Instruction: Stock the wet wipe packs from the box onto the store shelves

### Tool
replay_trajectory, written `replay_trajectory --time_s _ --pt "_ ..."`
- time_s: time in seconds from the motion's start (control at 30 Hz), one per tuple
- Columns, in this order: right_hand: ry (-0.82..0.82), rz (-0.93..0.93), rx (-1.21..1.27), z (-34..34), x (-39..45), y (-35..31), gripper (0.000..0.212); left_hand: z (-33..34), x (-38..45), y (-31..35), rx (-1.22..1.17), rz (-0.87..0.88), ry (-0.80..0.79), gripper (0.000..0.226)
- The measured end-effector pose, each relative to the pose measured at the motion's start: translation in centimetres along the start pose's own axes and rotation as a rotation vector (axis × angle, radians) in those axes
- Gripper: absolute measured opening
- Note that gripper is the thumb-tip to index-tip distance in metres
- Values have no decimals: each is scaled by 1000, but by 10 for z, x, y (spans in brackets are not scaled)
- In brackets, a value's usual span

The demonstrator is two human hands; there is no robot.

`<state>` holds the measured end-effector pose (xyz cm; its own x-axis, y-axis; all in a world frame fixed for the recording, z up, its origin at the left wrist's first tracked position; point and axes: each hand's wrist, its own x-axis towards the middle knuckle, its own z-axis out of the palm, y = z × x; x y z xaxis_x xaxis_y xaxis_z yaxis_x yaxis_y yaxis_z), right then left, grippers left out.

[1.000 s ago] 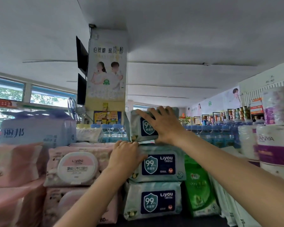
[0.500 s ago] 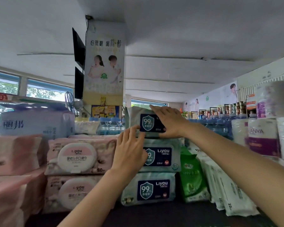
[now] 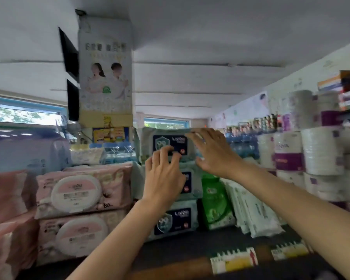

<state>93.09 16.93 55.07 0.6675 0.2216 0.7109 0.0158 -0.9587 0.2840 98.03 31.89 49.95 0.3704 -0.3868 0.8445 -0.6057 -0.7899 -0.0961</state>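
Both hands have risen since the earlier frame. Nearest, the shelf [image 3: 170,251] edge carries price tags [image 3: 233,261]. Left hand [image 3: 163,178] lies spread over the middle pack [image 3: 192,180], fingertips touching the top pack [image 3: 164,142]. Right hand [image 3: 211,151] spreads against that pack's right end; neither grip is clamped. Three packs form a stack beside the pink packs [image 3: 77,190].
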Motion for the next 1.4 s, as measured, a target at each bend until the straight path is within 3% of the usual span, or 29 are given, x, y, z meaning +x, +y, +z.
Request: replay_trajectory --time_s 0.13,0.3,0.37,0.53,0.67,0.77,0.83,0.93,1.07,1.13,1.23,1.4 --pt "-111 224 -124 -45 -90 27 66 -3 -13 76 -204 165 -73 43" --pt "-397 826 19 -117 -272 45 70 -20 -78 211 -476 498 -114 42" --pt "-537 973 10 -149 -346 35 68 -36 -113 262 -584 587 -176 44" --pt "-741 1286 -30 -243 -534 -26 55 -92 -229 388 -781 892 -314 44" --pt "-658 1662 -84 -308 -689 -91 42 -148 -362 474 -869 1204 -483 46" --pt "-742 1861 -45 -334 -807 -152 37 -186 -471 521 -869 1437 -603 47" --pt "-840 1875 -25 -341 -875 -197 41 -205 -538 547 -827 1584 -718 47" --pt "-1107 1739 -36 -338 -962 -253 62 -222 -623 582 -797 1700 -883 48" --pt "-1329 1590 32 -316 -1044 -300 79 -229 -712 616 -755 1702 -1156 48" --pt "-1390 1493 55 -299 -1070 -314 82 -226 -745 628 -735 1597 -1403 50" --pt "-1340 1484 90 -284 -1102 -312 84 -211 -775 645 -727 1387 -1681 53" --pt "-1200 1730 345 -278 -1138 -270 87 -181 -796 664 -634 1340 -1776 58"
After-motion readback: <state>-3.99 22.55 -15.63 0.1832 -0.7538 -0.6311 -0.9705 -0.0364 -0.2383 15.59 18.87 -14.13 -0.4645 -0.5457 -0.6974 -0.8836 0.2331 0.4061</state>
